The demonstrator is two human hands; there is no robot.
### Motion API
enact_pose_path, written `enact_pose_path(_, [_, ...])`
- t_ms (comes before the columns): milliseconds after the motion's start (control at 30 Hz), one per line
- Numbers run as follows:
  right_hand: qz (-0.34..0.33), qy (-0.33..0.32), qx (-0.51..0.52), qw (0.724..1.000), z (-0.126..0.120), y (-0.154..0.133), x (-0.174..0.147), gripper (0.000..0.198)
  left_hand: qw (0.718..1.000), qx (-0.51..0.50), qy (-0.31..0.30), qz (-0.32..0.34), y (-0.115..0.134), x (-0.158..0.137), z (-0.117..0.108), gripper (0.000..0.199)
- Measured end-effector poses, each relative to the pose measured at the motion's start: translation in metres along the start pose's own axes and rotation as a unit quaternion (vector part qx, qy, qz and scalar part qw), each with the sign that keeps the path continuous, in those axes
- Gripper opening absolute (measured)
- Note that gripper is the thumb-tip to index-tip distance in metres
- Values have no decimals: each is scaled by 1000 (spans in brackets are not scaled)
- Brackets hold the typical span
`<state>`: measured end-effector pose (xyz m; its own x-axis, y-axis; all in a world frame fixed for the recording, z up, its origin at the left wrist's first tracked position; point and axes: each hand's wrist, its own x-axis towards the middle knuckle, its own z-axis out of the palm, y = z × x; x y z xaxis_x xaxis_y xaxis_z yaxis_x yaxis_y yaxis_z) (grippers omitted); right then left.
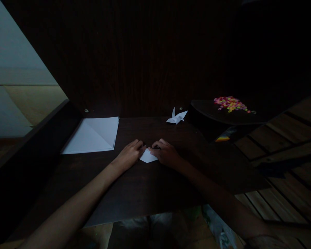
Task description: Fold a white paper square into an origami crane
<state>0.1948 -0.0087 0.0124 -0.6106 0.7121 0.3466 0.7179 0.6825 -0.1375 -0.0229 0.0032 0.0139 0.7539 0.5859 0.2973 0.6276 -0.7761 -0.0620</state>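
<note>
Folded paper (pixel 148 157) lay on the worktop (pixel 134 193) between left hand (pixel 131 153) and right hand (pixel 169 154), both touching it; its visible part ran crosswise, one corner nearward. Both were curled; whether they pinched I could not tell.

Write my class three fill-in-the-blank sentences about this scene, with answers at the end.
The left hand and right hand touch a small folded piece of white ____.
The hand nearer the white sheets is the person's ____ hand.
As pictured, the colourful pile lies to the ____ of the folded bird.
Missing words: paper; left; right.
</note>
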Motion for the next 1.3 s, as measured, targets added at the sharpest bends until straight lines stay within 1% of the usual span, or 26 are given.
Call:
enact_pose_path(167, [16, -16, 2, 1000, -3, -1, 1, 20, 1000, 17, 5, 17, -1, 1, 4, 31])
enact_pose_path(367, [37, -26, -13, 999, -2, -1, 1, 20, 1000, 12, -12, 7, 1, 2, 0, 33])
enact_pose_path(500, [6, -24, -39, 999, 0, 0, 1, 20, 1000, 13, -9, 8, -1, 1, 0, 32])
enact_pose_path(667, [-13, -19, -57, 998, 2, -2, 2, 18, 1000, -2, 18, 11, -3, -1, 1, 28])
enact_pose_path(767, [-28, -31, -74, 996, 1, -4, 3, 19, 999, -22, 31, 11, -4, 0, 1, 29])
enact_pose_path(867, [-36, -30, -80, 996, 0, -6, 2, 20, 998, -43, 32, 13, -4, 0, 0, 30])
enact_pose_path(1033, [-24, -23, -69, 997, 1, -6, 1, 23, 997, -65, 27, 19, -7, 0, -1, 27])
enact_pose_path(1167, [-5, -24, -48, 999, 3, -4, 2, 29, 992, -120, 28, 14, -9, 1, -2, 23])
enact_pose_path(1300, [-9, -27, -43, 999, 5, -3, 2, 24, 986, -167, 22, -2, -7, 2, -4, 29])
